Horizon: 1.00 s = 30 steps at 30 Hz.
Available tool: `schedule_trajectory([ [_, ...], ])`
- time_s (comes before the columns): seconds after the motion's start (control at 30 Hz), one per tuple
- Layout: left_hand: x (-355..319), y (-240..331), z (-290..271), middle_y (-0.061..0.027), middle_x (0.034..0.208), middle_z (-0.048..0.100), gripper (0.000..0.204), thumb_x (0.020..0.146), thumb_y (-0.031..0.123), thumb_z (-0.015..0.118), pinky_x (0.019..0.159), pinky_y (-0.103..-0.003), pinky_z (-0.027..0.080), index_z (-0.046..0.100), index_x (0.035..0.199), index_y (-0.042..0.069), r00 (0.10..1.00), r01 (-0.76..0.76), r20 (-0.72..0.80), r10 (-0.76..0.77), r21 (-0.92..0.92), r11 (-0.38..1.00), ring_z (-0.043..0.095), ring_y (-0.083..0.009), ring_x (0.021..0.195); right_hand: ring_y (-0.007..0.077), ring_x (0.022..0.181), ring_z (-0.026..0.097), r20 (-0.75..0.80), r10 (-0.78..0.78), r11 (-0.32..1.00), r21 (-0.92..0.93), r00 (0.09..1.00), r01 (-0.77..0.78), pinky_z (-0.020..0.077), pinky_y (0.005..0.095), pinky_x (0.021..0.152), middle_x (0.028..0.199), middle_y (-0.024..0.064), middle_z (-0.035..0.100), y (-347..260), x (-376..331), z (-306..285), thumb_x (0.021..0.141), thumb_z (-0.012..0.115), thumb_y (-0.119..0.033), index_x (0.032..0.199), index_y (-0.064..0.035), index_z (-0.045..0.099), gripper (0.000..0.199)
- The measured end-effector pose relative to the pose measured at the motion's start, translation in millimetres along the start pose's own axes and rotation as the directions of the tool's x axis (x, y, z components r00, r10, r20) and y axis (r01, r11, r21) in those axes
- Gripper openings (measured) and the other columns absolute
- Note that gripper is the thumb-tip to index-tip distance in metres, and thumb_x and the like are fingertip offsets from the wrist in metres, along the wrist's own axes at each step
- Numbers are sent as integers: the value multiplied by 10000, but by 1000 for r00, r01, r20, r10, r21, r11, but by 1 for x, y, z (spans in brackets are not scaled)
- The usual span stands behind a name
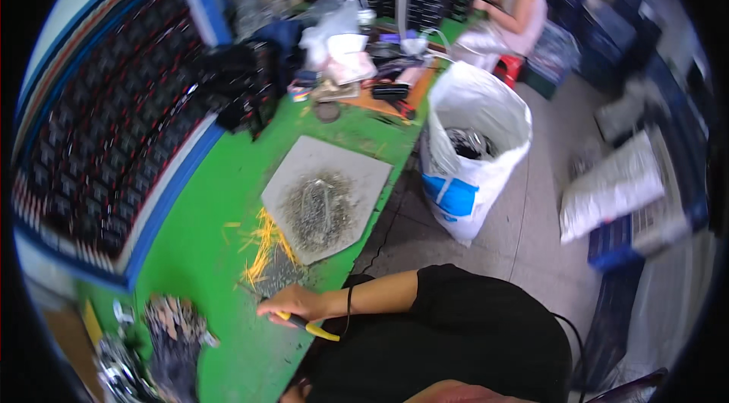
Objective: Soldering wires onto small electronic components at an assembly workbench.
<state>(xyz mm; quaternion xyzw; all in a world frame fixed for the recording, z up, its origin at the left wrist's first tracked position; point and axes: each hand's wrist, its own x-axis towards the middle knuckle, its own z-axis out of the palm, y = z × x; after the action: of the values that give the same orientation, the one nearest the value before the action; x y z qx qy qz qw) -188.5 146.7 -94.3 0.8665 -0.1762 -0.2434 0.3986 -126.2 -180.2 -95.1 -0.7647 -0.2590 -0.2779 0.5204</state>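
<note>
My right hand (295,305) is closed round a pair of pliers with yellow and black handles (310,326), held over the green table (228,350) near its edge. The thin dark tip points towards scattered orange-yellow strips (266,248). Beyond them lies a pale grey board (349,175), its middle covered in dark grit. At the lower edge, only a small part of my left hand (295,391) shows beside my black shirt; its fingers are mostly hidden.
A rack of dark parts (114,137) stands left. Patterned (178,335) and shiny silver bundles (121,373) lie lower left; tools and bags clutter the far end. A white sack (486,183) stands beside the table. Another person (524,12) sits beyond, on a red stool (509,69).
</note>
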Motion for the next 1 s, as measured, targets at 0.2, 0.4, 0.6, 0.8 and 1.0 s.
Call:
schedule_trajectory([
  [0.2, 31, -47, -7, -91, 809, 656, 131, 864, 110, 659, 739, -300, 488, 680, 923, -5, 999, -33, 47, 26, 166, 986, 596, -163, 790, 264, 538, 599, -63, 40, 998, -47, 997, -43, 440, 372, 471, 635, 65, 578, 7, -3, -21, 771, 653, -58, 1021, -125, 584, 268],
  [0.4, 6, -111, 17, -105, 843, 654, 161, 870, 134, 642, 757, -315, 487, 675, 944, -4, 998, 45, 39, -55, 221, 974, 599, -182, 817, 265, 551, 610, -6, 50, 999, -11, 999, -50, 441, 369, 472, 640, 68, 588, 10, -2, -22, 786, 650, -51, 1011, -124, 582, 246],
  [0.6, 28, -161, 38, -118, 878, 653, 191, 876, 159, 625, 774, -330, 487, 670, 965, -4, 997, 2, 69, -23, 285, 958, 602, -201, 843, 270, 562, 616, 4, 98, 995, 26, 995, -98, 442, 373, 484, 643, 72, 592, 12, 0, -18, 786, 652, -52, 1014, -123, 584, 248],
  [0.8, 65, -199, 80, -131, 912, 652, 221, 882, 183, 607, 792, -346, 486, 665, 987, -3, 995, -76, 83, 51, 331, 941, 605, -220, 870, 274, 584, 597, 36, 74, 997, 6, 997, -74, 437, 382, 494, 695, 69, 597, 15, -2, -11, 830, 628, -65, 1059, -97, 572, 239],
  [1.0, 71, -235, 89, -145, 947, 650, 252, 888, 207, 590, 809, -361, 486, 659, 1008, -3, 995, -97, 58, 80, 424, 900, 609, -239, 896, 276, 555, 595, -20, 49, 998, -31, 999, -49, 432, 383, 477, 662, 67, 593, 14, -5, -11, 803, 637, -63, 1039, -112, 576, 248],
])
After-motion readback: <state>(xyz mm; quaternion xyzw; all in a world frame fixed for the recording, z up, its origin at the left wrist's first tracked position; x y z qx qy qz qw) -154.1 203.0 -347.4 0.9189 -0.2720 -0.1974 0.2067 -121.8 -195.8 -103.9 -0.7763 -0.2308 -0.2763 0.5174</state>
